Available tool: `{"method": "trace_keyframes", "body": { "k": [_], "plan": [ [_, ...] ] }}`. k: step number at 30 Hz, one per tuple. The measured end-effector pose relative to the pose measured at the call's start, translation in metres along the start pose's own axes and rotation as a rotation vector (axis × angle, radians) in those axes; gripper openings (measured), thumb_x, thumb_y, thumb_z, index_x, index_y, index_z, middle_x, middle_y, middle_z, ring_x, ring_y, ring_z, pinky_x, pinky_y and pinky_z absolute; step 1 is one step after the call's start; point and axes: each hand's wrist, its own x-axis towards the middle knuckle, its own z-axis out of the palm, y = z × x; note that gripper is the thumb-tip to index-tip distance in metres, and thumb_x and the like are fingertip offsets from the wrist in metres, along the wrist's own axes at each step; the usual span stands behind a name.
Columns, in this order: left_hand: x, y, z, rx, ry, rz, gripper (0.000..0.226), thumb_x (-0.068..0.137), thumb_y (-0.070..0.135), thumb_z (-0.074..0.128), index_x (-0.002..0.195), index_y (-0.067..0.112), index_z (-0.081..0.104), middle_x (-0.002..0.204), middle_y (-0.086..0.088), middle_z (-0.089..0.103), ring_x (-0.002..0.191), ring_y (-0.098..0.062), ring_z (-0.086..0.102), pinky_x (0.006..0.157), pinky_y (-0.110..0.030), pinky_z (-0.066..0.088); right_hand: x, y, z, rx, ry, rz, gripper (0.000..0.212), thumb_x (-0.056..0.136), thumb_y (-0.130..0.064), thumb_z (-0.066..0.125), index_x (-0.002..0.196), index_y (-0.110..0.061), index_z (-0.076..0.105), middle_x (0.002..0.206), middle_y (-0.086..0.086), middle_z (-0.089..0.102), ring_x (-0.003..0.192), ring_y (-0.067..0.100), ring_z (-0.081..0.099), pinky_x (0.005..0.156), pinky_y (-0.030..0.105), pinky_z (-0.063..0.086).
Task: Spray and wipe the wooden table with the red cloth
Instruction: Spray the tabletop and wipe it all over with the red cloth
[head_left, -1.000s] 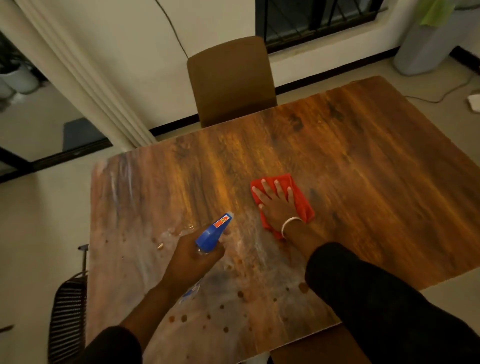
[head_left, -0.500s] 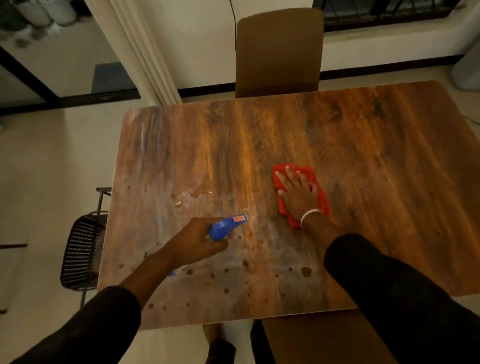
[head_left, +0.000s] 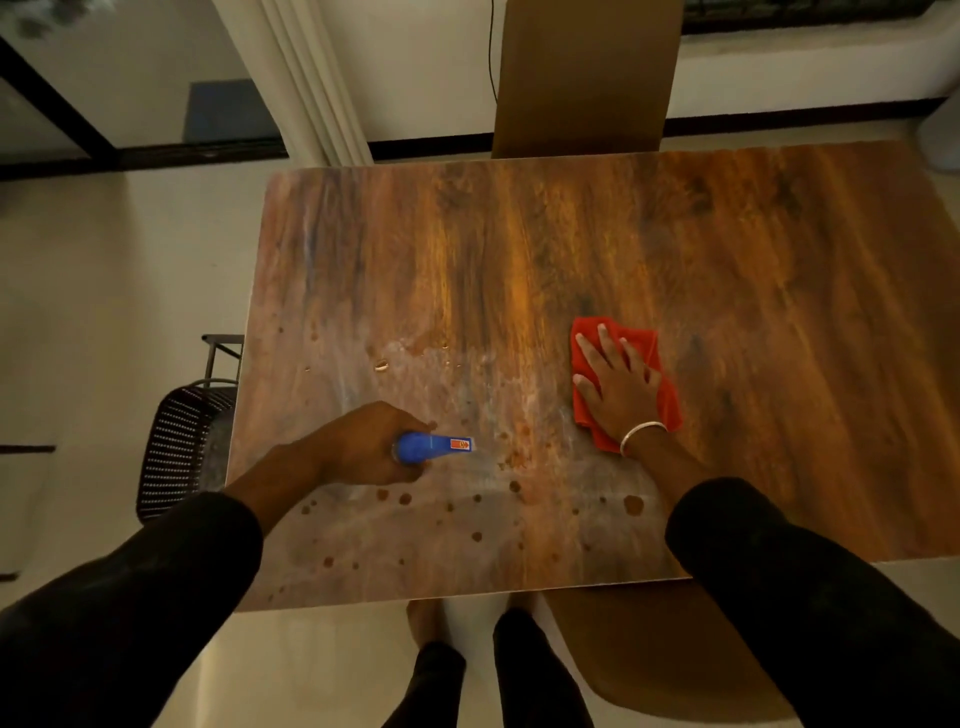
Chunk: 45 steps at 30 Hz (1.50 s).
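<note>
Shifted since 0.5 s ago: blue spray nozzle (head_left: 434, 448) now level, pointing right toward the cloth side; before, tilted up-right. Red cloth (head_left: 626, 382) flat on wooden desk (head_left: 753, 312), right of centre, pinned under right hand (head_left: 618, 387), fingers straight and spread, no grip closed on it. Silver bangle (head_left: 641, 434) at that wrist. Left hand (head_left: 363, 447) wrapped around spray bottle, grip tight on its neck, held over near-left desk area. Wet streaks and dark droplets (head_left: 467, 499) between the 2 hands and toward near edge. Brown chair (head_left: 587, 78) at far side; black mesh chair (head_left: 182, 447) at left.
</note>
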Motion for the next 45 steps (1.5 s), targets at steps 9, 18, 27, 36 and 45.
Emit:
{"method": "trace_keyframes", "body": {
  "k": [9, 18, 27, 36, 45],
  "plan": [
    [-0.010, -0.029, -0.011, -0.070, 0.120, 0.032, 0.024, 0.076, 0.026, 0.076, 0.099, 0.021, 0.072, 0.084, 0.003, 0.074, 0.073, -0.009, 0.068, 0.075, -0.036, 0.057, -0.103, -0.068, 0.076, -0.075, 0.027, -0.290, 0.065, 0.106, -0.054, 0.031, 0.167, -0.043, 0.010, 0.177, -0.009, -0.002, 0.162, 0.028, 0.011, 0.119, 0.060, 0.027],
    [-0.021, -0.041, -0.026, -0.246, 0.350, 0.073, 0.027, 0.082, 0.024, 0.076, 0.107, 0.018, 0.071, 0.091, 0.000, 0.074, 0.080, -0.016, 0.069, 0.080, -0.031, 0.056, -0.047, -0.112, 0.070, -0.131, 0.068, -0.194, 0.067, 0.106, -0.060, 0.026, 0.168, -0.040, 0.008, 0.178, -0.002, -0.002, 0.163, 0.036, -0.002, 0.122, 0.073, 0.009],
    [-0.024, -0.036, -0.028, -0.327, 0.424, 0.041, 0.029, 0.083, 0.021, 0.076, 0.111, 0.019, 0.071, 0.096, 0.004, 0.075, 0.085, -0.013, 0.071, 0.086, -0.035, 0.058, -0.113, -0.172, 0.110, -0.038, 0.055, -0.318, 0.068, 0.106, -0.055, 0.031, 0.168, -0.035, 0.012, 0.178, 0.001, 0.001, 0.162, 0.040, 0.003, 0.119, 0.074, 0.016],
    [-0.030, -0.028, -0.026, -0.444, 0.480, 0.118, 0.024, 0.084, 0.030, 0.071, 0.108, 0.025, 0.070, 0.091, 0.011, 0.073, 0.083, -0.015, 0.070, 0.081, -0.022, 0.056, -0.034, -0.158, 0.066, -0.036, 0.062, 0.005, 0.072, 0.107, -0.061, 0.026, 0.168, -0.036, -0.003, 0.177, 0.002, -0.007, 0.162, 0.039, -0.001, 0.124, 0.072, 0.006],
    [-0.056, -0.044, -0.022, -0.578, 0.713, 0.044, 0.025, 0.084, 0.026, 0.071, 0.089, 0.050, 0.067, 0.077, 0.023, 0.071, 0.064, 0.001, 0.067, 0.060, -0.006, 0.049, -0.100, -0.194, 0.100, -0.043, 0.005, -0.246, 0.070, 0.105, -0.054, 0.032, 0.169, -0.035, 0.009, 0.178, 0.001, 0.000, 0.162, 0.039, 0.000, 0.122, 0.072, 0.012]
  ]
}}
